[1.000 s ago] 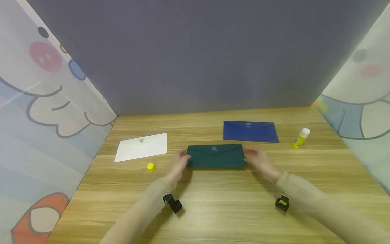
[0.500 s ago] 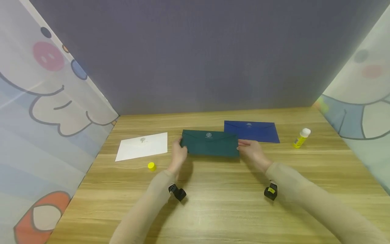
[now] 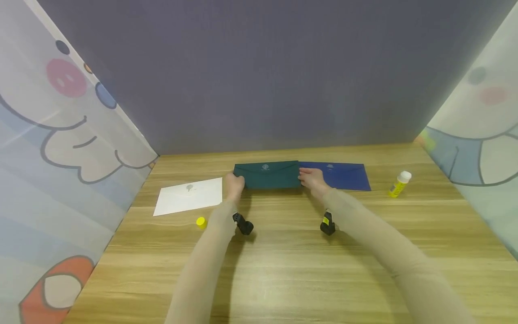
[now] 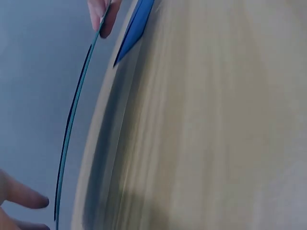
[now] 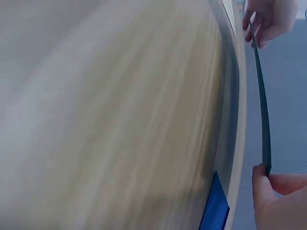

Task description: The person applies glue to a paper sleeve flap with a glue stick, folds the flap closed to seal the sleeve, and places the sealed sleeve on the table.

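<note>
A dark green envelope (image 3: 267, 177) with a small pale emblem is held at its two short ends. My left hand (image 3: 234, 185) grips the left end, while my right hand (image 3: 313, 181) pinches the right end between thumb and fingers. In the right wrist view the envelope (image 5: 264, 115) appears edge-on, slightly bowed and raised off the table. Behind my right hand, a blue envelope (image 3: 344, 176) lies flat, its left edge overlapped by the green one in the head view. To the left of my left hand lies a white envelope (image 3: 190, 196) with an emblem.
A small yellow cap (image 3: 201, 222) stands on the wooden table (image 3: 279, 261) in front of the white envelope. At the right is a yellow glue stick (image 3: 398, 185) with a white top. A grey panel (image 3: 259, 81) rises behind the table, with cartoon-printed curtains (image 3: 64, 135) on both sides.
Both hands have carried the green envelope away from me and somewhat left, up to beside the blue envelope. The white envelope, blue envelope, cap and glue stick stay in place.
</note>
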### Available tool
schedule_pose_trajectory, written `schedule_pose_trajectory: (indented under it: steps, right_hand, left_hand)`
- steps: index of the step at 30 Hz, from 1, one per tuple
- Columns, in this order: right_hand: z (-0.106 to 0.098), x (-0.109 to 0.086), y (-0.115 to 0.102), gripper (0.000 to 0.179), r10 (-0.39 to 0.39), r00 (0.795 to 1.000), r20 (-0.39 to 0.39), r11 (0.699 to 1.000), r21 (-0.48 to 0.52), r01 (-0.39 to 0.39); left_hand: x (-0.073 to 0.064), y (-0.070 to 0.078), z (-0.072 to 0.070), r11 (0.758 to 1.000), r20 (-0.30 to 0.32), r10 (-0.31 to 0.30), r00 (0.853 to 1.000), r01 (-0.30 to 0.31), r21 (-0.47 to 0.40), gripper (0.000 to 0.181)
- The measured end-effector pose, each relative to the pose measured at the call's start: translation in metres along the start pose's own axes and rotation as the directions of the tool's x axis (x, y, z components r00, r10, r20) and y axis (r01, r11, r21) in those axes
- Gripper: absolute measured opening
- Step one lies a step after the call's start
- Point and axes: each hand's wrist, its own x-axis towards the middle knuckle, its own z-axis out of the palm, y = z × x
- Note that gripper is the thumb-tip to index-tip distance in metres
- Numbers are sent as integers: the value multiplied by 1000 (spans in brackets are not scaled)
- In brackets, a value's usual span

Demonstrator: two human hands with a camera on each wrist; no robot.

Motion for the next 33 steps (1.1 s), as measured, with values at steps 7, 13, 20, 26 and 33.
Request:
schedule_pose_trajectory:
  steps: [7, 13, 20, 26, 33]
  right_hand:
    - [17, 25, 6, 47, -22, 1000, -21, 1000, 15, 23]
    - [3, 148, 90, 48, -171, 983, -60, 975, -153, 160]
    - [5, 180, 107, 50, -277, 958, -79, 837, -508, 200]
    - [15, 148, 85, 52, -264, 964, 5, 724, -660, 202]
    - [18, 145, 82, 45, -233, 970, 73, 621, -756, 206]
  left_hand:
    - [14, 0, -6, 986, 49, -67, 997, 59, 155, 28]
    - [25, -7, -4, 962, 50, -57, 997, 42, 271, 14]
    - [33, -12, -1, 934, 141, -55, 989, 2, 356, 11]
    - [36, -11, 4, 930, 199, -62, 978, -16, 366, 29]
    - [38, -10, 7, 902, 196, -59, 979, -32, 431, 23]
